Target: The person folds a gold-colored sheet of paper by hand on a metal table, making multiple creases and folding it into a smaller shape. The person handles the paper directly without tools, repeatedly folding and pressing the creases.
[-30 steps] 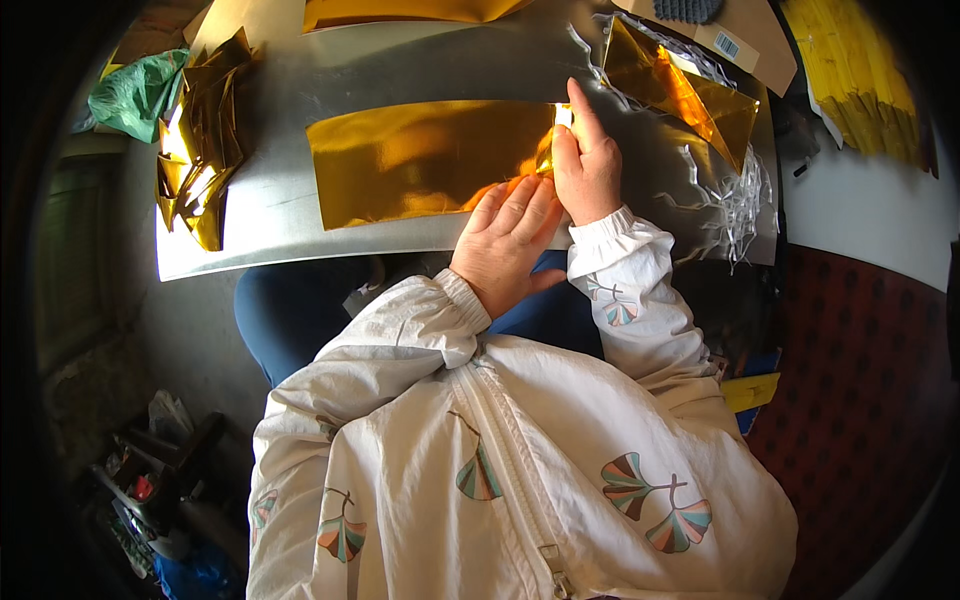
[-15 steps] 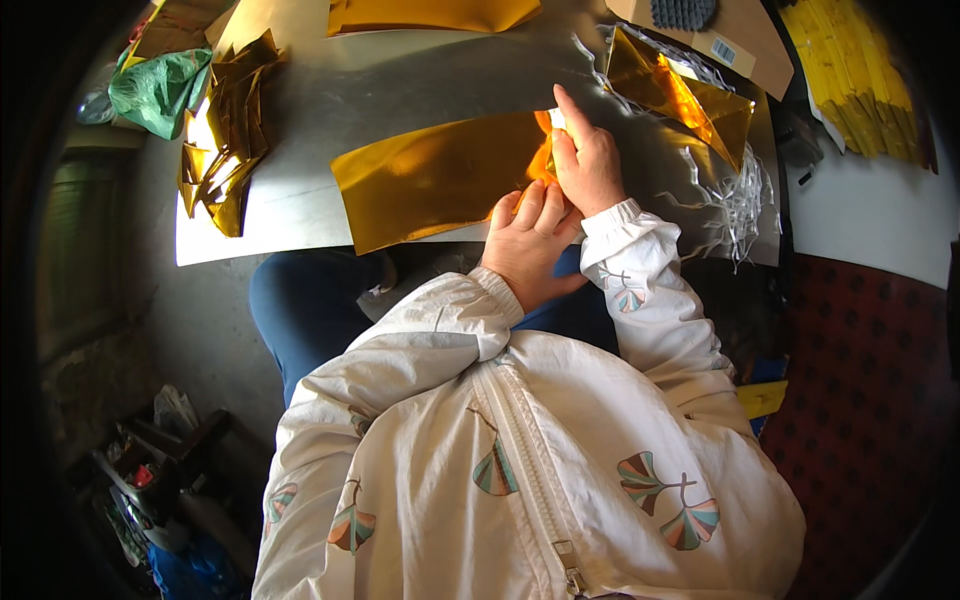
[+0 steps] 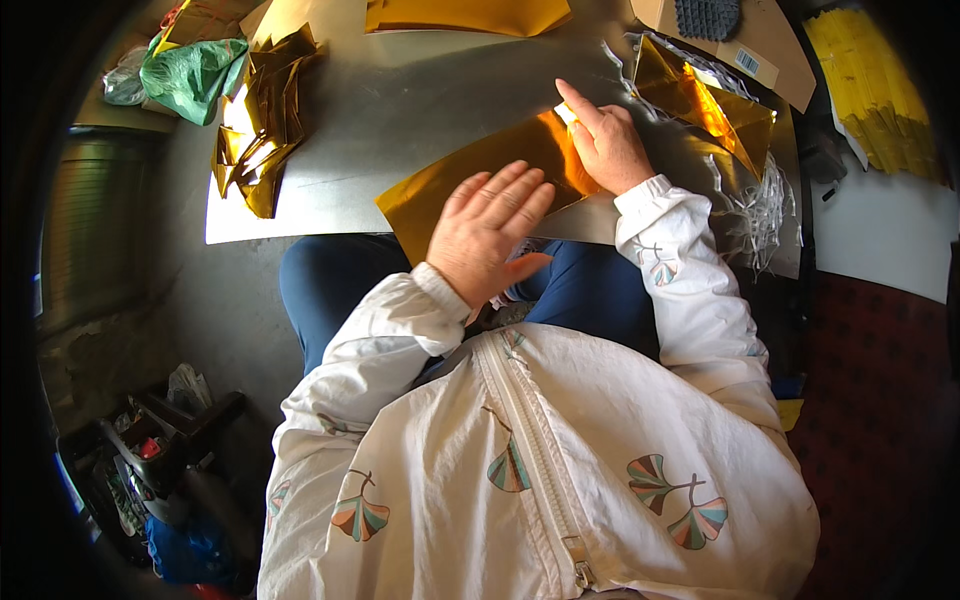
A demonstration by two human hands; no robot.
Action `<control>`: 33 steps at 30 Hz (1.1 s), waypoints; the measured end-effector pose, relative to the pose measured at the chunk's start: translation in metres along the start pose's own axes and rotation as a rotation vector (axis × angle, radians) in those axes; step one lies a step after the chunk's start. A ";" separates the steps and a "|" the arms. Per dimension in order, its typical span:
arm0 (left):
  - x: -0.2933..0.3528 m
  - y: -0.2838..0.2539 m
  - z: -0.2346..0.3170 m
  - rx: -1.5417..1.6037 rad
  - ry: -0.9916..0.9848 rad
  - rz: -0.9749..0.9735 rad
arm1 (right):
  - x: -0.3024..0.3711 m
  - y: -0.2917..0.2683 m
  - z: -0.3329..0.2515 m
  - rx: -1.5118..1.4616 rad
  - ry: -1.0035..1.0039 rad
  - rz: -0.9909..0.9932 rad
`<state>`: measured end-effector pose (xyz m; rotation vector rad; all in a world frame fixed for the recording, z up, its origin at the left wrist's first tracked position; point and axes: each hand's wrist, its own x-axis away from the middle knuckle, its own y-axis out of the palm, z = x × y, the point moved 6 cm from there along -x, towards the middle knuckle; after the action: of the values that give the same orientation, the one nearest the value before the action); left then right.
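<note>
A shiny gold foil sheet point(image 3: 450, 195) lies slantwise over the near edge of the metal-topped table point(image 3: 420, 90), its near left corner hanging above my lap. Above the sheet's middle is my left hand point(image 3: 490, 220), palm down with the fingers stretched out; it holds nothing, and whether it touches the sheet is unclear. At the sheet's right end, my right hand point(image 3: 610, 145) keeps hold with the thumb and curled fingers while its index finger points away from me. A small white patch shows beside that index finger; I cannot make out what it is.
Folded gold foil pieces point(image 3: 262, 125) are heaped at the left, near a green plastic bag point(image 3: 190, 80). More gold foil point(image 3: 470, 15) lies at the far edge. On the right are a folded gold piece point(image 3: 705, 105), white strings point(image 3: 765, 215), a cardboard box point(image 3: 775, 40) and yellow strips point(image 3: 875, 90).
My left hand has left the sheet's right end, moving left with its fingers straightened. The sheet has tilted, its left end now nearer me. The whole view has shifted slightly.
</note>
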<state>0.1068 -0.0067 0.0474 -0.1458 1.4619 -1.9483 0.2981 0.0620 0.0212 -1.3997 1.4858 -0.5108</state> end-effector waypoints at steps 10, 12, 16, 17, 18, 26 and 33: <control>0.061 -0.015 -0.052 -0.257 -0.126 -0.086 | -0.051 0.004 -0.015 0.496 -0.218 -0.037; 0.059 -0.012 -0.054 -0.197 -0.173 -0.030 | -0.040 -0.011 -0.037 0.526 -0.159 0.031; 0.053 -0.010 -0.057 -0.129 -0.206 0.049 | 0.031 0.003 -0.114 -0.125 -0.421 -0.204; 0.053 -0.010 -0.058 -0.117 -0.209 0.050 | 0.043 0.014 -0.125 -0.156 -0.425 -0.263; 0.053 -0.011 -0.058 -0.106 -0.211 0.049 | 0.046 0.021 -0.126 -0.113 -0.388 -0.251; 0.071 -0.035 -0.086 0.036 -0.285 0.225 | 0.032 0.030 -0.119 -0.290 -0.220 -0.030; 0.082 -0.036 -0.093 0.001 -0.385 0.389 | 0.014 0.031 -0.120 -0.340 0.048 0.039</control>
<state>-0.0152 0.0254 0.0211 -0.2062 1.1364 -1.5079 0.1831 0.0189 0.0403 -1.6242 1.6923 -0.2761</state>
